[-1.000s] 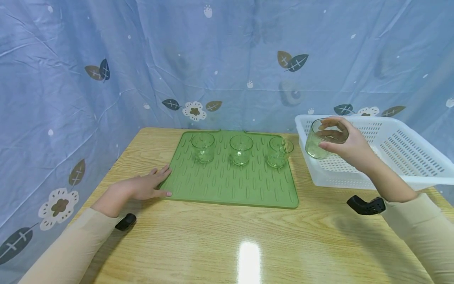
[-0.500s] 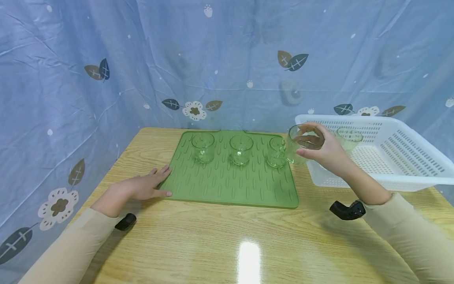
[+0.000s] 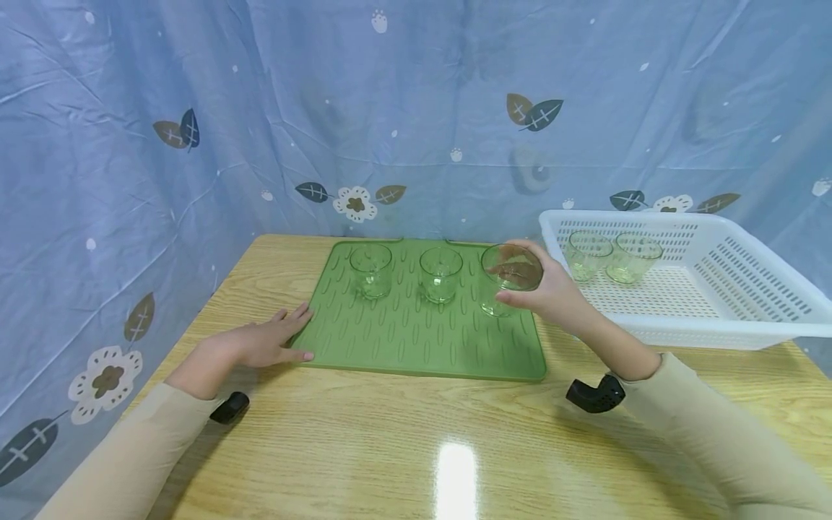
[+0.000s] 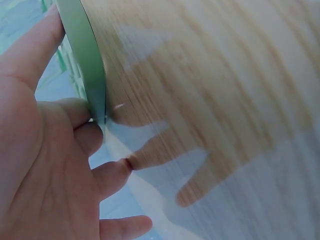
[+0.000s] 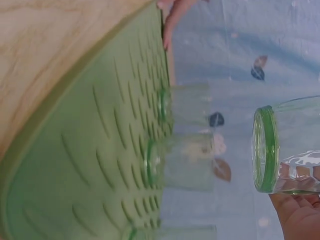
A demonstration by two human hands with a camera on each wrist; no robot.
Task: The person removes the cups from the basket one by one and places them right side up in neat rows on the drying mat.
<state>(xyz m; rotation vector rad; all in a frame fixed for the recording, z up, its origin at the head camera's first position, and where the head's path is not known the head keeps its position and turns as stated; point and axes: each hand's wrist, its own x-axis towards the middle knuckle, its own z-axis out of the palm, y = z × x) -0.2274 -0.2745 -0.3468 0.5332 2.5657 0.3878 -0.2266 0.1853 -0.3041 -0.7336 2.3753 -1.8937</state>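
Note:
My right hand [image 3: 552, 289] grips a clear greenish glass tumbler [image 3: 495, 302] by its side, over the right part of the green ribbed mat [image 3: 403, 347]. In the right wrist view this tumbler [image 5: 270, 150] is raised off the mat, its thick base facing the mat side. Two more tumblers, a left one [image 3: 371, 271] and a middle one [image 3: 440, 276], stand upright along the mat's back. A third standing tumbler [image 5: 175, 233] shows at the right wrist view's bottom edge; the held one covers it from the head. My left hand [image 3: 269, 341] rests spread at the mat's left edge, fingertips touching it.
A white perforated basket [image 3: 773, 271] stands on the right of the wooden table [image 3: 364, 448]. Inside it are two tumblers, a left one [image 3: 588, 254] and a right one [image 3: 633, 258]. A blue patterned curtain [image 3: 416, 108] hangs behind and to the left.
My right hand has carried the tumbler leftward from above the basket to over the mat's right side, uncovering two tumblers in the basket. The left hand has stayed put.

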